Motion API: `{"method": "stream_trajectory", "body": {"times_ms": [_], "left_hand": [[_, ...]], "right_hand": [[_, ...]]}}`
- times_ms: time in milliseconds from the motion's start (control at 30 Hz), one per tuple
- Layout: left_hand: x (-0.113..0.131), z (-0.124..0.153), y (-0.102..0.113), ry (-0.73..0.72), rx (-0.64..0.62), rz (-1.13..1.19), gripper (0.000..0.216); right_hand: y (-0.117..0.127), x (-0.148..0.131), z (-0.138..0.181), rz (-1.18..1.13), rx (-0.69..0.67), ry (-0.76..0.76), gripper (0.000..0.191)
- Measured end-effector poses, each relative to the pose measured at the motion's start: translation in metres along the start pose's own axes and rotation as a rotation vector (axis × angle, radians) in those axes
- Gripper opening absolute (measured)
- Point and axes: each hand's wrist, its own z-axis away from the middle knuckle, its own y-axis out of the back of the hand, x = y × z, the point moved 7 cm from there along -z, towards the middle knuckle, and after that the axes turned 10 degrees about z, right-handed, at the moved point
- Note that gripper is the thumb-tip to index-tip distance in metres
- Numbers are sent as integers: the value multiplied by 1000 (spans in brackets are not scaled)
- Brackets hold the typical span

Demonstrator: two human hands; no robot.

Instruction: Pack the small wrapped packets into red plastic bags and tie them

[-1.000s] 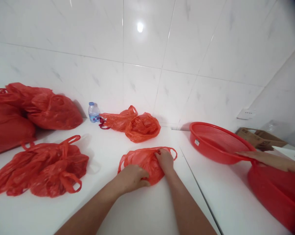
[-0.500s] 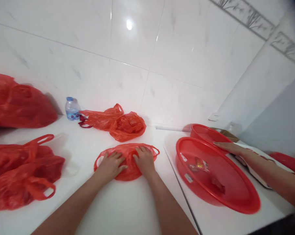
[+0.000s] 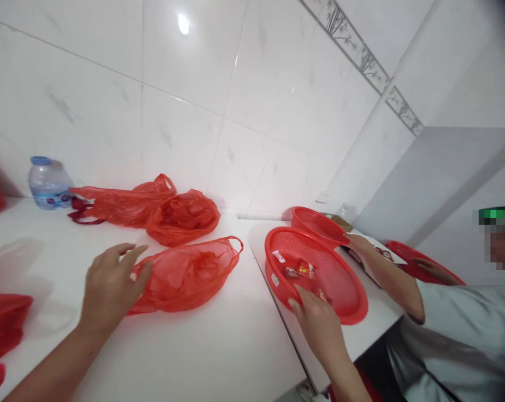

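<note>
The left hand (image 3: 116,282), fingers parted, is at the left end of the bag (image 3: 189,279) on the desk (image 3: 214,352), while the right hand (image 3: 321,326) grips the basket (image 3: 338,279) by its rim.

Translucent red bag (image 3: 189,276), crumpled, lying left of red mesh basket (image 3: 338,282); wrapped packets (image 3: 306,269) in basket.

The camera sat on the person's head, looking from above the left hand (image 3: 112,287) and right hand (image 3: 317,324), quite near them. It faced forward and down, across the white desk (image 3: 210,357) to the shiny wall (image 3: 185,128).
</note>
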Motion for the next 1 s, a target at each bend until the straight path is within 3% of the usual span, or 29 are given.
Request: {"method": "stream_trajectory", "body": {"times_ms": [200,400,767,1000], "left_hand": [[-33,11,-10,443,-111,128,48],[-37,23,-26,665,-288,257,53],[-50,36,-33,769,-382,314,68],[-55,43,-32,867,-374,395,62]], "right_hand": [[-11,-16,53,37,-213,14,33],[-6,-16,45,-13,-393,-78,36],[4,9,10,-82,-450,-159,35],[4,24,-7,-359,-545,-86,38]]}}
